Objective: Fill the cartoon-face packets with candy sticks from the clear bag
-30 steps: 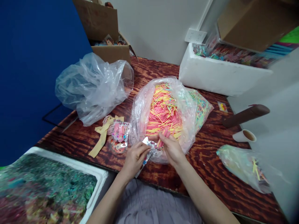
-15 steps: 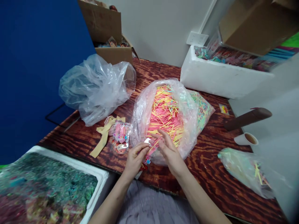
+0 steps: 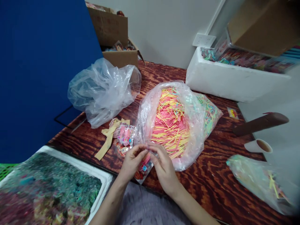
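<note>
Near the table's front edge, my left hand (image 3: 131, 162) pinches a small clear printed packet (image 3: 144, 168) by its top. Pink sticks show inside the packet, above a red printed picture. My right hand (image 3: 165, 170) is closed at the packet's upper edge, its fingertips meeting those of my left hand. Just beyond my hands, a large clear plastic bag (image 3: 196, 125) lies open, full of thin pink and yellow sticks (image 3: 170, 122). Left of my hands lies another filled packet (image 3: 126, 135), next to a pale yellow cloth strip (image 3: 105, 144).
A crumpled clear bag (image 3: 105, 90) and a cardboard box (image 3: 120, 58) stand at the back left. A white foam box (image 3: 234, 79) is at the back right. At right are a paper cup (image 3: 252, 146), a brown tube (image 3: 262, 123) and a plastic bag (image 3: 248, 175). A foam tray (image 3: 105, 181) sits front left.
My right hand has moved from over the sticks to the packet's top, and its fingers have closed there. The packet now hangs lower between my hands. The view has shifted slightly left.
</note>
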Tool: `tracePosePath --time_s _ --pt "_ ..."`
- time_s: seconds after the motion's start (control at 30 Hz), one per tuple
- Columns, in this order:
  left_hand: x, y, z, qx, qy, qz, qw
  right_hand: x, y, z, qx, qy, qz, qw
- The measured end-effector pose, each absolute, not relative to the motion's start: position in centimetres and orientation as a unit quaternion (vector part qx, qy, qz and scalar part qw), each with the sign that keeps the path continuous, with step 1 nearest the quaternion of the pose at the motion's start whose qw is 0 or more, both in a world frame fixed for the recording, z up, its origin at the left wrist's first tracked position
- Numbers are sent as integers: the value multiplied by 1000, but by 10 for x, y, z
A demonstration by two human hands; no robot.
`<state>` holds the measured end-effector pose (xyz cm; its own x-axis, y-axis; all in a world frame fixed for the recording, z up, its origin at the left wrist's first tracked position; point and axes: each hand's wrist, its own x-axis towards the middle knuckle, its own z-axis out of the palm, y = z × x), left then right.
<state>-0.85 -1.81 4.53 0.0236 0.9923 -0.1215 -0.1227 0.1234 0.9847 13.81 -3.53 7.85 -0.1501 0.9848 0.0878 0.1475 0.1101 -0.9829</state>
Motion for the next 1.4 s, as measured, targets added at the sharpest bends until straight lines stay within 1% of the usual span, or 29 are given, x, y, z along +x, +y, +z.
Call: tracePosePath --time_s 0.17,0.3,0.33,0.4,0.47,0.57,0.67,0.77,0.9,1.07,1.17,1.27,1.4 --pt "-21 -13 47 440 500 488 565 137 -40 82 -457 -572 514 446" --pt "-36 -6 47 425 504 500 561 156 -16 64 -441 -548 571 424" --pt "-41 -2 45 422 512 514 544 163 -5 55 -464 -554 546 424" --pt "-50 11 40 416 537 548 489 177 20 35 -528 -623 405 412" --pt "-58 27 31 412 571 575 417 188 44 19 -552 -707 266 353" --pt "-66 53 14 439 642 566 274 192 65 8 -541 -800 112 235" --pt "-68 67 0 503 695 491 149 184 69 9 -527 -835 20 156" --pt "-67 66 -7 546 699 453 91 175 66 12 -513 -851 -23 105" --pt "-65 54 -5 567 691 443 74 166 64 14 -493 -866 -53 57" --pt "-65 43 0 562 687 449 100 158 69 16 -442 -895 -60 28" --pt "-65 38 1 558 682 459 113 162 73 17 -435 -898 -61 17" --pt "-63 30 7 577 672 453 101 174 75 19 -454 -887 -75 17" --pt "-42 16 23 638 635 432 61 186 75 24 -470 -879 -64 54"
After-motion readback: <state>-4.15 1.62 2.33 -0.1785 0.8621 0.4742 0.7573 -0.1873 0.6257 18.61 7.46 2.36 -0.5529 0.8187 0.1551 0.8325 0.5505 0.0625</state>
